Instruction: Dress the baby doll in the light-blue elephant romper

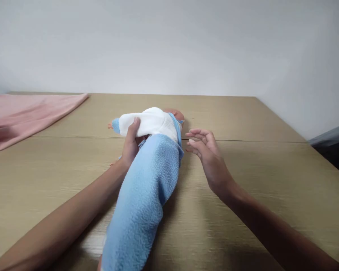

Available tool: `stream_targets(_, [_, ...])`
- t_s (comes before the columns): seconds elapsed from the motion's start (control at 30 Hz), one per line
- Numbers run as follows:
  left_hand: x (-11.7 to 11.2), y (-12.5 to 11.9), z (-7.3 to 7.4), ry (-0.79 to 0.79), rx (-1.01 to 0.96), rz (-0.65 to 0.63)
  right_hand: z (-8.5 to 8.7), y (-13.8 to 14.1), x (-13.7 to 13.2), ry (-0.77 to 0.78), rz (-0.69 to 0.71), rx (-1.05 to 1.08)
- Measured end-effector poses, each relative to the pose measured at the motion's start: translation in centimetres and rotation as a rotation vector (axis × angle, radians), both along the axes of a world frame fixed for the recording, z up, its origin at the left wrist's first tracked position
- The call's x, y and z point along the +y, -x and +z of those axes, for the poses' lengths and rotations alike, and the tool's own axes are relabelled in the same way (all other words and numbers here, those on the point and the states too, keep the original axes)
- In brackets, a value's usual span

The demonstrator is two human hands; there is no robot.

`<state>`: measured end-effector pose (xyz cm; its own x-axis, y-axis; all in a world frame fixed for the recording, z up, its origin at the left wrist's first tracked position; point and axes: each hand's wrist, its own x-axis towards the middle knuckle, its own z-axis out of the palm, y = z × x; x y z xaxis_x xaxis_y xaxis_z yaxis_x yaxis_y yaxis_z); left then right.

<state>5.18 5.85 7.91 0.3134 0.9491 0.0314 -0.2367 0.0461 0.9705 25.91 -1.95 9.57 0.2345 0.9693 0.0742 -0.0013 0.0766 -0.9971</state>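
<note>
A baby doll (155, 120) in a fuzzy white and light blue outfit lies on its side on the table, its head at the far end. The blue trouser part (142, 195) stretches toward me, past the lower edge of the view. My left hand (132, 143) grips the doll at the white sleeve, thumb on top; the other fingers are hidden beneath. One small doll hand (110, 125) sticks out of the blue cuff at the left. Just right of the doll's torso, my right hand (207, 154) hovers apart from it, fingers loosely curved and holding nothing.
A pink cloth (31, 114) is spread over the table's left back part. The wooden table (257, 169) has a seam running across it, with a pale wall (169, 45) behind. Beyond the right edge stands a dark object (335, 145) that I cannot make out.
</note>
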Motion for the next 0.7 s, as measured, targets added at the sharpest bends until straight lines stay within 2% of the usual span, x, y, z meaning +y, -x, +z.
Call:
stream_targets(0.13, [-0.2, -0.3, -0.2, 0.149, -0.152, 0.027, 2.3, -0.4, -2.1, 0.031, 0.120, -0.035])
stream_targets(0.23, [-0.6, -0.8, 0.0, 0.101, -0.146, -0.010, 2.6, -0.4, -3.4, 0.070, 0.181, -0.072])
stream_targets(0.43, [-1.2, -1.0, -0.1, -0.100, -0.026, -0.028, 2.1, -0.3, -4.2, 0.149, 0.117, 0.010])
stream_targets(0.6, [-2.7, -0.3, 1.1, -0.196, 0.307, -0.239, 0.8, -0.6, -4.2, 0.136, 0.057, 0.047])
stream_targets(0.7, [-3.0, -0.3, 1.9, -0.427, 0.402, -0.339, -0.3, -1.6, -4.1, 0.148, 0.078, 0.105])
